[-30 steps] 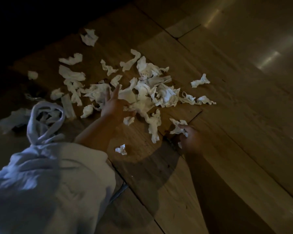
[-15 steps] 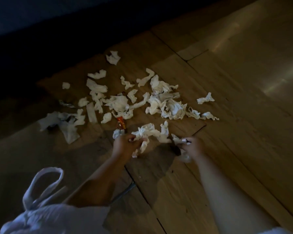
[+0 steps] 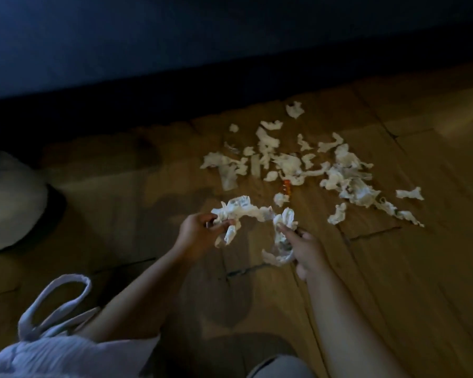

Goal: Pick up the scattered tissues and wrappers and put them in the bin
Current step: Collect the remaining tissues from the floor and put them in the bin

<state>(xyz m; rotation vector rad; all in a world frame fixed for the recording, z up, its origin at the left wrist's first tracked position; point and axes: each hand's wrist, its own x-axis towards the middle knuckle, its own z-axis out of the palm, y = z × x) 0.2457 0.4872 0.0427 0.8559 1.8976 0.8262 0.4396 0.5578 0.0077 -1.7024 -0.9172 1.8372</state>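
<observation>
Dim wooden floorboards (image 3: 393, 282) fill most of the view and run up to a dark blue wall (image 3: 175, 36) along their far edge. A pale rounded shape (image 3: 8, 203) sits half cut off at the floor's left edge, possibly a cushion; the gloom hides its outline. White cloth with a looped strap (image 3: 52, 309) bunches in the near left corner, clipped by the frame. Scattered tissues (image 3: 290, 165) lie toward the floor's far right, near the wall. My left hand (image 3: 195, 236) curls its fingers around a crumpled tissue wad (image 3: 241, 210). My right hand (image 3: 306, 249) pinches another tissue clump (image 3: 283, 227) just beside it. A small orange wrapper (image 3: 286, 186) lies at the scatter's near edge.
</observation>
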